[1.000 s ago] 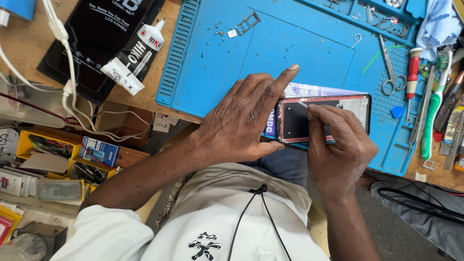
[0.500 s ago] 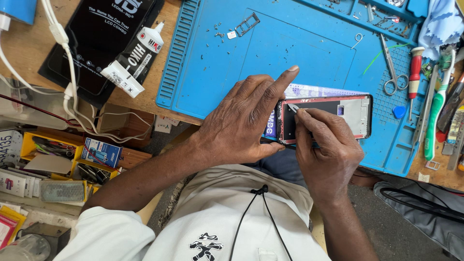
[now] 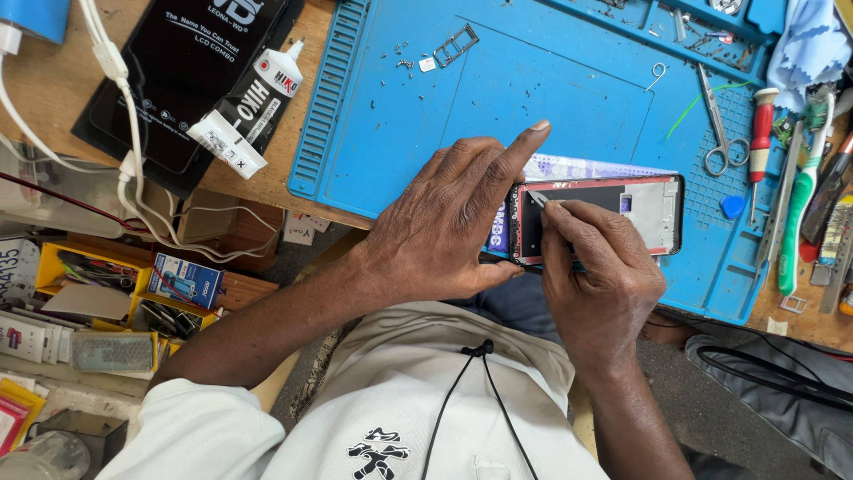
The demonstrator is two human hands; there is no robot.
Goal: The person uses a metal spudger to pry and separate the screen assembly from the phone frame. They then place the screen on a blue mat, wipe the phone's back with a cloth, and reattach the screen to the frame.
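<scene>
My left hand [image 3: 449, 222] covers the left end of the phone frame [image 3: 622, 209], so I cannot see that end. My right hand [image 3: 600, 276] hides the frame's near edge and most of the thin tool [image 3: 538, 199] I pinch; only its tip shows. The paper [image 3: 586, 169] under the frame is mostly hidden. The tiny screws [image 3: 404, 55] on the blue mat [image 3: 400, 142] are too small to tell apart. The blue cloth [image 3: 813, 44] is cut off at the top.
</scene>
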